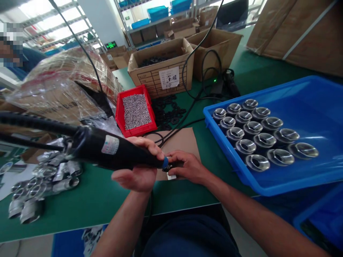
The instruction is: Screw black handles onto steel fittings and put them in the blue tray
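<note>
Screwdriver (107, 150), black and electric, lies across the view from nine o'clock toward the centre, its blue-ringed tip (165, 163) meeting a small dark part (173, 165) at the middle of the counter (88, 203). Left hand (139, 167) wraps the tool near its tip, fingers (150, 144) curled over the top of the barrel and the palm open beneath. Right hand (187, 166) sits just at three o'clock of the tip, its fingers closed on the small part and steadying it over a brown cardboard sheet (182, 141). A cable (32, 121) runs from the back of the tool out toward nine o'clock.

At three o'clock a blue tray (308, 182) holds rows of shiny metal cups (254, 126). At nine o'clock, near the counter's edge, lies a heap of metal fittings (40, 182), blurred. At twelve o'clock stands a red bin (135, 112) of small screws, with black rings (168, 112) scattered just beside it and a labelled cardboard box (163, 66) behind. A plastic-wrapped bundle (66, 82) rests at ten o'clock. Another person (16, 53) is partly seen at the far upper left.
</note>
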Motion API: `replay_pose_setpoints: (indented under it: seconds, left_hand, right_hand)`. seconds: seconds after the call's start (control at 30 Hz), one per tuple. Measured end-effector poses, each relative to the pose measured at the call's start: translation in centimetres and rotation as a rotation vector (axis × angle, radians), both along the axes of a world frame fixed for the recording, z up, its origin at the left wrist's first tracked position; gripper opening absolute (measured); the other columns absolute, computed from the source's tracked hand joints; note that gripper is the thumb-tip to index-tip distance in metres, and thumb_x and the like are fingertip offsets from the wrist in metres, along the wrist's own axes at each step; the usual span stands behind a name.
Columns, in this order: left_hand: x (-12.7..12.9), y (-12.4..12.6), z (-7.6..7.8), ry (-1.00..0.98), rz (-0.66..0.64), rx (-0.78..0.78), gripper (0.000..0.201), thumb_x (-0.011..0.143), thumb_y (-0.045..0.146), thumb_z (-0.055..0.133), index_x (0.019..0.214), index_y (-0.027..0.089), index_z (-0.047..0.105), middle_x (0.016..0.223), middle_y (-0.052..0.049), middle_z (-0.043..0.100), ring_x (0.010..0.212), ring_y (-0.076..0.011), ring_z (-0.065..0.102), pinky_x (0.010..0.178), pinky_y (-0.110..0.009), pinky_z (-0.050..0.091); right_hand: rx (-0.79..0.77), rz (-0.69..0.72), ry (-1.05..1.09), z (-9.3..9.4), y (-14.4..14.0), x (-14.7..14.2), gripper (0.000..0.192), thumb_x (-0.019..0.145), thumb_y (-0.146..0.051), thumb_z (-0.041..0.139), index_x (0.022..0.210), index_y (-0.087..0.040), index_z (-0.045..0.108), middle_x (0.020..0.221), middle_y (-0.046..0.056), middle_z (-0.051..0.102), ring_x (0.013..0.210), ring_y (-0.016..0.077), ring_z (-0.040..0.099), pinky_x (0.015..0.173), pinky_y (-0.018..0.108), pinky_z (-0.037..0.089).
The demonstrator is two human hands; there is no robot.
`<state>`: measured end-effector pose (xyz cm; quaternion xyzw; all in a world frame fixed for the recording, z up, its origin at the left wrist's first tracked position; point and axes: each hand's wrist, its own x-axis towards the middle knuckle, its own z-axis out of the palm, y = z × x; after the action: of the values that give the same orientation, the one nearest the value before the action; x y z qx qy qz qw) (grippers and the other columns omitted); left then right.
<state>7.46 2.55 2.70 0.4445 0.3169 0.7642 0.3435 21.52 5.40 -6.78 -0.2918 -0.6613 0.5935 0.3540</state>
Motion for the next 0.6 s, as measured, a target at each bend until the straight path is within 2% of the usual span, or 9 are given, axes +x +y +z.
replay_pose_setpoints:
  seconds: [0.17,0.3,0.47,0.6]
  left_hand:
    - [0.5,-0.6,0.5,0.005,-0.017,-0.003,0.064,0.072,0.084,0.05,0.092,0.023,0.057,0.067,0.0,0.052,0.048,-0.0149,0.054,0.046,-0.03,0.045]
    - [0.7,-0.5,-0.3,-0.019,-0.044,0.011,0.064,0.072,0.082,0.053,0.091,0.022,0.059,0.067,0.0,0.055,0.048,-0.0158,0.054,0.045,-0.03,0.046]
    - [0.2,-0.2,-1.5,0.054,-0.086,0.085,0.07,0.071,0.084,0.051,0.094,0.019,0.06,0.069,0.0,0.057,0.05,-0.016,0.056,0.047,-0.03,0.048]
    - [0.2,-0.3,-1.8,0.053,-0.097,0.1,0.067,0.072,0.081,0.055,0.097,0.019,0.058,0.072,0.0,0.057,0.051,-0.0153,0.056,0.047,-0.03,0.048]
  right_hand:
    - [0.01,0.004,-0.016,0.2,-0.1,0.0,0.029,0.07,-0.026,0.083,0.097,-0.021,0.075,0.114,0.006,0.068,0.105,0.0228,0.065,0.094,0.037,0.049]
    - [0.012,0.02,0.006,0.0,0.0,-0.1,0.029,0.07,-0.027,0.083,0.097,-0.022,0.074,0.114,0.006,0.068,0.103,0.0223,0.065,0.091,0.035,0.05]
    - [0.053,0.014,0.007,-0.2,0.1,-0.2,0.028,0.07,-0.028,0.084,0.095,-0.02,0.074,0.11,0.005,0.069,0.103,0.0221,0.065,0.093,0.036,0.049]
    - [0.061,0.016,0.022,-0.1,0.0,-0.2,0.026,0.07,-0.026,0.085,0.093,-0.021,0.074,0.111,0.005,0.069,0.104,0.0216,0.065,0.094,0.035,0.049]
